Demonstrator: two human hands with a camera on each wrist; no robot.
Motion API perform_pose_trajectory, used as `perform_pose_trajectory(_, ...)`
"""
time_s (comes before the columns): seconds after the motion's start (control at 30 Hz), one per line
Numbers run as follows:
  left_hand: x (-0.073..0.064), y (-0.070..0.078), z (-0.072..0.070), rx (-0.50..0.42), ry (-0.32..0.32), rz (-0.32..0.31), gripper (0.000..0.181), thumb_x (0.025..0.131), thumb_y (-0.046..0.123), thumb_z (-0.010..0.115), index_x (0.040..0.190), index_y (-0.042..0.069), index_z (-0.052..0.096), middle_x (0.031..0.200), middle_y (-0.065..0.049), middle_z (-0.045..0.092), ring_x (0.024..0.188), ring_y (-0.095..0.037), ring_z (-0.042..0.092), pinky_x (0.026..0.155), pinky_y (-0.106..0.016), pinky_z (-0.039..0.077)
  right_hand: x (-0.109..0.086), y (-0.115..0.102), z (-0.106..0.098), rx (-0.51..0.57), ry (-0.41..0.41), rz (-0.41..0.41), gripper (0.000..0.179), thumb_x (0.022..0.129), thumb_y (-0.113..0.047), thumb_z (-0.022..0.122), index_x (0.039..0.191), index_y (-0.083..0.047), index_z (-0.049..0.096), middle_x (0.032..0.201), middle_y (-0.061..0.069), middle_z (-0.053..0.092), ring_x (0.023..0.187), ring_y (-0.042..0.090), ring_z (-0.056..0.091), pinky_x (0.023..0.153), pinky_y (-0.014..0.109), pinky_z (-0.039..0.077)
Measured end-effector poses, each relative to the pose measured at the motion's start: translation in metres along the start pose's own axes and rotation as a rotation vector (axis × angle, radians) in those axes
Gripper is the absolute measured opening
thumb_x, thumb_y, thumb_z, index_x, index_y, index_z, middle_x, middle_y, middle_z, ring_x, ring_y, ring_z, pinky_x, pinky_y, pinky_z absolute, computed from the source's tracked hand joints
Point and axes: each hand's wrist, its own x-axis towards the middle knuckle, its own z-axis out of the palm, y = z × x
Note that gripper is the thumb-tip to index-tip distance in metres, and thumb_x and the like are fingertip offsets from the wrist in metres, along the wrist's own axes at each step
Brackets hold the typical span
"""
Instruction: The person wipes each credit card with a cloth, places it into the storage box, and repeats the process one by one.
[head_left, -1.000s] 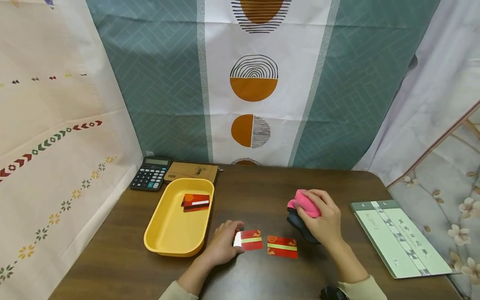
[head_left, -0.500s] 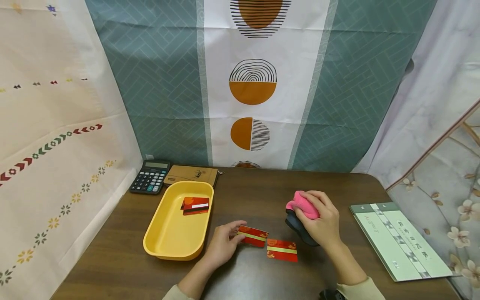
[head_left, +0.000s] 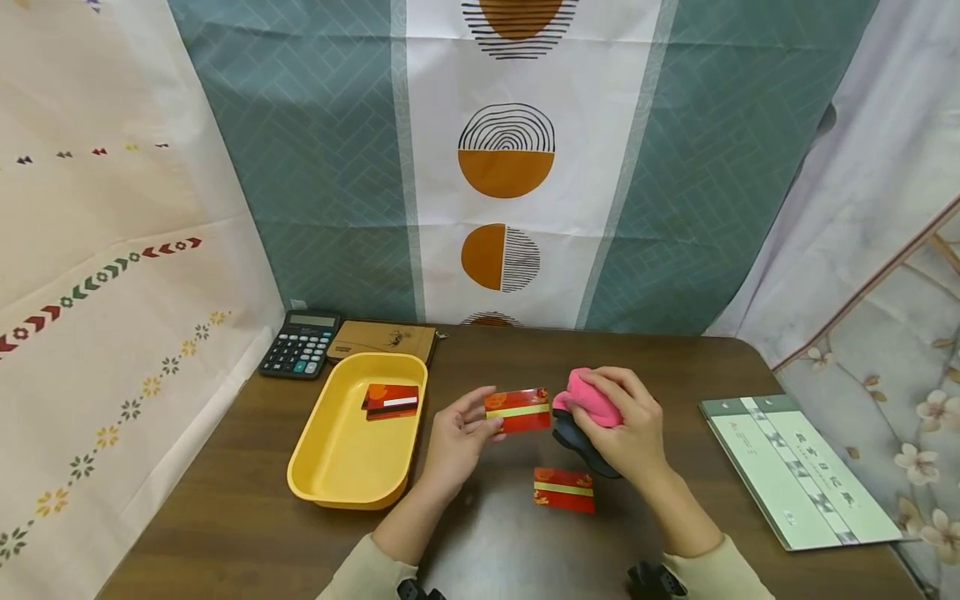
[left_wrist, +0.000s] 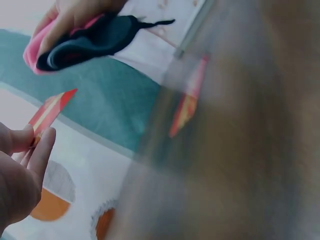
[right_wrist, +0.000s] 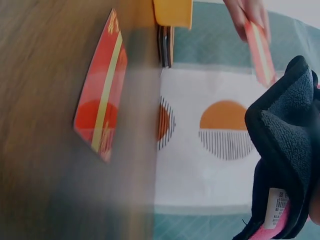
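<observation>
My left hand (head_left: 459, 437) pinches a red card (head_left: 519, 410) with a pale yellow stripe by its left end, thumb in front. The left wrist view shows the card (left_wrist: 52, 110) raised off the table, fingers behind it. Just to its right, my right hand (head_left: 628, 421) grips a bunched pink and dark grey cloth (head_left: 594, 398), whose dark side hangs below the fingers. A white label shows on the cloth (right_wrist: 282, 135) in the right wrist view. A second red striped card (head_left: 564, 490) lies flat on the table below the two hands.
Left of my left hand stands a yellow tray (head_left: 307, 450) with overlapping red cards (head_left: 392, 402) in it. Behind it are a calculator (head_left: 300, 345) and a brown notebook (head_left: 382, 340). A pale green notebook (head_left: 798, 475) lies at the table's right edge.
My left hand has picked the left card up off the table and brought it up beside the cloth. My right hand has shifted slightly left and up with the cloth.
</observation>
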Motion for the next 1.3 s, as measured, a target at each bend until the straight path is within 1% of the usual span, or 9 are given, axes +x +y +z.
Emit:
perform_pose_trajectory(0.1,0.003,0.009,0.005,-0.029,-0.056,0.018,0.043,0.095,-0.009,0.064,0.137,0.0,0.06,0.122,-0.027,0.067,0.102,-0.033,0.071,0.08,-0.042,0.062,0.005,-0.004,0.004,-0.037,-0.012,-0.041,0.041,0.087,-0.044,0.078,0.11,-0.01,0.078,0.107,0.009,0.07,0.088,0.025,0.067,0.075,0.018,0.056)
perform_pose_trajectory(0.17,0.004,0.013,0.008,-0.037,-0.097,0.021,0.043,0.096,-0.009,0.061,0.139,0.0,0.059,0.125,-0.027,0.066,0.107,-0.035,0.07,0.081,-0.041,0.061,0.007,-0.006,0.005,-0.091,-0.012,-0.056,0.044,0.089,-0.049,0.074,0.11,-0.011,0.078,0.106,0.008,0.07,0.087,0.025,0.068,0.069,0.027,0.059)
perform_pose_trajectory(0.37,0.005,0.021,0.012,-0.048,-0.168,0.01,0.047,0.098,-0.008,0.058,0.144,0.003,0.055,0.129,-0.024,0.064,0.113,-0.036,0.067,0.084,-0.04,0.06,0.009,-0.01,0.008,-0.223,0.031,-0.038,0.037,0.082,-0.03,0.079,0.112,-0.009,0.077,0.106,0.012,0.069,0.084,0.03,0.068,0.062,0.048,0.06)
perform_pose_trajectory(0.53,0.006,0.023,0.023,-0.022,-0.156,0.019,0.046,0.099,-0.009,0.056,0.144,0.001,0.053,0.125,-0.026,0.066,0.111,-0.035,0.067,0.086,-0.039,0.06,0.012,-0.018,0.019,-0.253,0.019,-0.058,0.038,0.074,-0.022,0.085,0.109,-0.008,0.077,0.104,0.013,0.069,0.083,0.032,0.069,0.064,0.049,0.06)
perform_pose_trajectory(0.67,0.006,0.022,0.031,0.018,-0.194,0.046,0.038,0.1,-0.009,0.054,0.138,-0.008,0.057,0.124,-0.028,0.065,0.107,-0.032,0.069,0.086,-0.036,0.06,0.015,-0.026,0.027,-0.239,-0.006,-0.107,0.038,0.072,-0.021,0.088,0.105,-0.007,0.077,0.104,0.013,0.069,0.086,0.033,0.068,0.067,0.05,0.059)
perform_pose_trajectory(0.93,0.007,0.027,0.025,0.074,-0.277,0.11,0.039,0.099,-0.011,0.052,0.138,-0.01,0.055,0.125,-0.029,0.064,0.11,-0.032,0.068,0.086,-0.035,0.059,0.019,-0.032,0.026,-0.239,-0.053,-0.138,0.038,0.077,-0.023,0.087,0.11,-0.009,0.076,0.107,0.014,0.068,0.087,0.034,0.068,0.07,0.049,0.059)
perform_pose_trajectory(1.13,0.009,0.032,0.021,-0.029,-0.243,0.108,0.04,0.097,-0.013,0.056,0.137,-0.01,0.055,0.126,-0.03,0.064,0.11,-0.039,0.067,0.085,-0.045,0.059,0.014,-0.03,0.019,-0.255,-0.063,-0.139,0.038,0.078,-0.027,0.085,0.109,-0.008,0.076,0.108,0.014,0.068,0.088,0.035,0.068,0.071,0.051,0.059)
perform_pose_trajectory(1.2,0.01,0.032,0.022,-0.052,-0.228,0.104,0.041,0.096,-0.014,0.056,0.137,-0.011,0.055,0.127,-0.03,0.063,0.111,-0.037,0.067,0.085,-0.044,0.059,0.014,-0.03,0.019,-0.258,-0.039,-0.145,0.036,0.078,-0.027,0.084,0.108,-0.008,0.076,0.108,0.014,0.068,0.088,0.036,0.067,0.071,0.051,0.059)
perform_pose_trajectory(1.3,0.01,0.032,0.026,-0.038,-0.204,0.101,0.039,0.098,-0.012,0.056,0.137,-0.009,0.056,0.126,-0.029,0.064,0.108,-0.028,0.068,0.084,-0.037,0.061,0.013,-0.033,0.022,-0.252,-0.034,-0.182,0.032,0.086,-0.032,0.079,0.109,-0.009,0.076,0.109,0.014,0.069,0.089,0.036,0.068,0.07,0.051,0.059)
